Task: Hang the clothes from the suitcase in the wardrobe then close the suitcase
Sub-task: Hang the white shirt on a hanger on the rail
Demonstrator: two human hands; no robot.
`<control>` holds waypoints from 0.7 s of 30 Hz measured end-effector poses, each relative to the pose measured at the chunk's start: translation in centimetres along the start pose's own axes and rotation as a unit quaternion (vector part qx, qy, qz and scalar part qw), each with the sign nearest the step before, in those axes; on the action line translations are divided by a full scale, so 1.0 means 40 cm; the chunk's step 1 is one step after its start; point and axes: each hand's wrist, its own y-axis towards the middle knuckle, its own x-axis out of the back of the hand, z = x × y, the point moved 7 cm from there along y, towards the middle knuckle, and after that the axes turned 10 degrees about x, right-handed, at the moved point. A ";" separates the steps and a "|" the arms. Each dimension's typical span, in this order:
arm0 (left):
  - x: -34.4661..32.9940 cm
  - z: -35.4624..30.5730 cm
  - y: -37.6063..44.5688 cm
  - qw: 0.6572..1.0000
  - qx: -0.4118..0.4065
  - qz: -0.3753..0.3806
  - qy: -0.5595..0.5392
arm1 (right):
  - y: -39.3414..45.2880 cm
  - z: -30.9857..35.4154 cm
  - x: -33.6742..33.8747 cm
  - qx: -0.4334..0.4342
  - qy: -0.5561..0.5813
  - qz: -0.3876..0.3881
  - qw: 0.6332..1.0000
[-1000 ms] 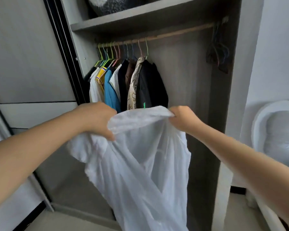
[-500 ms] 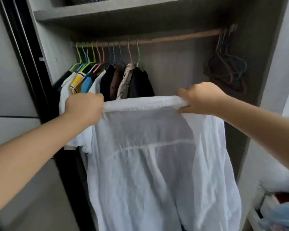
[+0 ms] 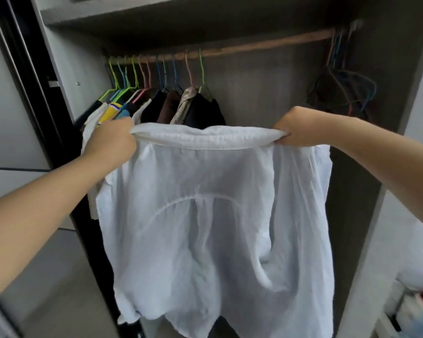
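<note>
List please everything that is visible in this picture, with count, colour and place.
white shirt: one, white, held spread by its collar in front of the open wardrobe.
rail: one, wooden brown, across the wardrobe top.
hung clothes: several, white, yellow, blue, black, brown, patterned, on coloured hangers at the rail's left.
empty hangers: a bunch, pink and blue, at the rail's right end.
shelf: one, grey, above the rail.
left hand: one, grips the collar's left end.
right hand: one, grips the collar's right end.
</note>
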 end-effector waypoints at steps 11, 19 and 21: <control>-0.030 -0.032 -0.024 0.973 -0.125 -0.043 0.191 | -0.001 -0.068 -0.023 -0.084 0.206 -0.079 0.972; -0.099 -0.016 -0.004 0.991 0.068 0.113 -0.007 | 0.024 -0.016 -0.127 0.003 0.057 0.073 0.996; -0.115 -0.050 -0.001 0.958 0.125 0.176 -0.189 | 0.019 -0.024 -0.176 0.021 0.031 0.195 0.980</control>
